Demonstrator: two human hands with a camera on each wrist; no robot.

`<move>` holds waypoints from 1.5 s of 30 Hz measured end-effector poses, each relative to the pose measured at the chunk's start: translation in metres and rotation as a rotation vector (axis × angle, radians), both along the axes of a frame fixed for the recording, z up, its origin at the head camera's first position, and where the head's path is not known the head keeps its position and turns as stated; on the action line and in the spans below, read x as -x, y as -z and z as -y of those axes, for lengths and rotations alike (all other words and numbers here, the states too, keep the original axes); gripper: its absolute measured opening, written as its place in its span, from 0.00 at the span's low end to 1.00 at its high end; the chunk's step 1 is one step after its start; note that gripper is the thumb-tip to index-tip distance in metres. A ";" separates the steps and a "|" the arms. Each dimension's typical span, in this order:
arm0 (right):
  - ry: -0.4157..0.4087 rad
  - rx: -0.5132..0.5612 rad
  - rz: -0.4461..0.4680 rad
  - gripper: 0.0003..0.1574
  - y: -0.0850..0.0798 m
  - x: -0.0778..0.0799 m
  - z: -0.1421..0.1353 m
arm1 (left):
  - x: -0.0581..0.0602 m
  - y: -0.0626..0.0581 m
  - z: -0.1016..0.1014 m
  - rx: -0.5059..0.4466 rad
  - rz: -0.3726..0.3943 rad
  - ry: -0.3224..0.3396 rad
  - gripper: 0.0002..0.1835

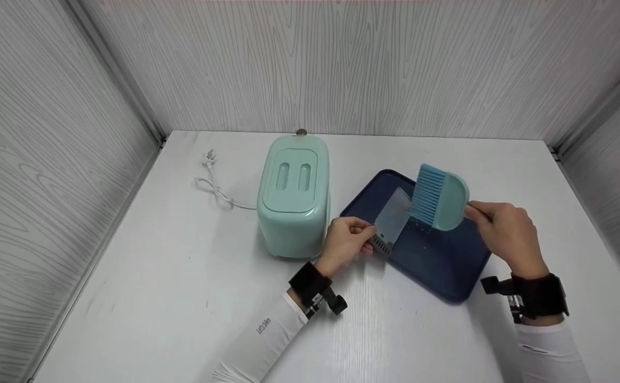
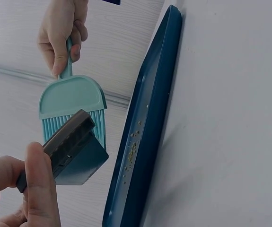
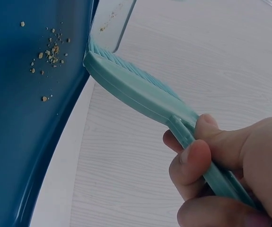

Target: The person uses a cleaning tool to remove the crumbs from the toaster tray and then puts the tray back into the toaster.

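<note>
My right hand [image 1: 509, 234] grips the handle of a mint-green hand brush [image 1: 452, 202]. Its blue bristles touch the surface of a flat, clear crumb tray [image 1: 393, 213] with a dark grey slotted edge. That edge is pinched between the thumb and fingers of my left hand [image 1: 344, 240]. The crumb tray is tilted above a dark blue serving tray [image 1: 443, 266]. Tan crumbs [image 3: 54, 52] lie scattered on the serving tray in the right wrist view, and a few specks cling to the crumb tray.
A mint-green toaster [image 1: 293, 231] with its lid on stands just left of the serving tray. Its white cord [image 1: 217, 189] lies behind it to the left. Grey wood-grain walls [image 1: 368, 69] enclose the white table [image 1: 145, 292] at the back and sides.
</note>
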State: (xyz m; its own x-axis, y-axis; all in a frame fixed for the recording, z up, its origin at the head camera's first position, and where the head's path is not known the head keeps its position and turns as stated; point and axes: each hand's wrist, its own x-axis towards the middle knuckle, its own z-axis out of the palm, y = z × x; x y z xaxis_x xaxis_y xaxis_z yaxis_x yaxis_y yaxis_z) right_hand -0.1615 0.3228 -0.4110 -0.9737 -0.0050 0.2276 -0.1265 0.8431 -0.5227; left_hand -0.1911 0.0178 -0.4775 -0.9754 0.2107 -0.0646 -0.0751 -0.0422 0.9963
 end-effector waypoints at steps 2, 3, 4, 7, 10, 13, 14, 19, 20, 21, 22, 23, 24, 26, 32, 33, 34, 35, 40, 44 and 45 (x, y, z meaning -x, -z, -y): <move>0.001 0.004 0.000 0.22 0.000 -0.001 -0.001 | 0.000 0.000 0.000 -0.006 0.001 -0.003 0.06; 0.000 0.005 -0.006 0.22 -0.001 -0.001 -0.001 | 0.000 0.000 0.000 -0.008 0.000 -0.006 0.06; 0.001 0.005 -0.014 0.22 -0.001 -0.001 -0.001 | 0.000 0.000 0.000 -0.011 -0.001 -0.006 0.06; 0.001 -0.001 -0.044 0.20 0.000 -0.001 -0.002 | 0.000 0.000 0.000 -0.017 -0.006 -0.001 0.06; 0.003 -0.004 -0.056 0.20 0.000 0.000 -0.004 | 0.000 0.001 0.000 -0.019 -0.014 0.003 0.06; 0.012 -0.001 -0.048 0.21 -0.001 0.000 -0.007 | 0.001 0.001 0.000 -0.021 -0.013 0.004 0.06; 0.018 0.000 -0.046 0.21 -0.001 0.000 -0.008 | 0.001 0.001 0.000 -0.022 -0.011 0.005 0.06; 0.037 0.010 -0.068 0.22 -0.002 -0.002 -0.011 | 0.002 0.002 0.000 -0.014 0.003 0.004 0.06; 0.036 0.015 -0.076 0.22 -0.002 -0.002 -0.011 | 0.002 0.002 -0.001 -0.013 0.005 0.003 0.06; 0.034 0.022 -0.085 0.22 -0.002 -0.002 -0.011 | 0.003 0.002 -0.001 -0.012 0.006 0.002 0.06; 0.031 0.029 -0.094 0.22 -0.002 -0.002 -0.011 | 0.003 0.002 -0.001 -0.013 0.006 0.001 0.06; 0.027 0.037 -0.102 0.22 -0.003 -0.002 -0.010 | 0.003 0.002 0.000 -0.012 0.007 0.000 0.06; 0.022 0.046 -0.109 0.22 -0.003 -0.002 -0.010 | 0.003 0.002 0.000 -0.012 0.008 -0.001 0.06; 0.011 0.066 -0.119 0.22 -0.003 -0.002 -0.007 | 0.003 0.002 0.000 -0.011 0.008 -0.001 0.06; -0.016 0.111 -0.132 0.21 -0.005 -0.004 0.004 | 0.002 0.002 -0.001 0.000 0.004 -0.002 0.06; -0.018 0.117 -0.131 0.22 -0.006 -0.004 0.005 | 0.002 0.002 -0.001 -0.001 0.001 -0.001 0.06; -0.019 0.121 -0.128 0.22 -0.006 -0.004 0.007 | 0.002 0.002 -0.001 0.000 -0.001 -0.001 0.06; -0.026 0.128 -0.132 0.22 -0.006 -0.005 0.008 | 0.002 0.002 0.000 0.001 -0.009 0.001 0.06; -0.060 0.150 -0.135 0.20 -0.004 -0.006 0.015 | 0.002 0.003 0.001 -0.003 -0.041 0.014 0.05; -0.089 0.163 -0.110 0.19 -0.002 -0.005 0.022 | 0.002 0.003 0.001 0.004 -0.033 0.006 0.05; -0.097 0.164 -0.104 0.19 -0.001 -0.005 0.023 | 0.002 0.002 0.001 0.009 -0.029 0.002 0.04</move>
State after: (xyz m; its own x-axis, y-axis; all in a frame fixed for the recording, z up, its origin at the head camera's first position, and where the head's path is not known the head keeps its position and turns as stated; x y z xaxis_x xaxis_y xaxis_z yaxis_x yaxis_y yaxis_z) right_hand -0.1565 0.2999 -0.4098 -0.9418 -0.0521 0.3322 -0.2632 0.7289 -0.6320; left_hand -0.1929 0.0167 -0.4798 -0.9765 0.2122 -0.0379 -0.0460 -0.0332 0.9984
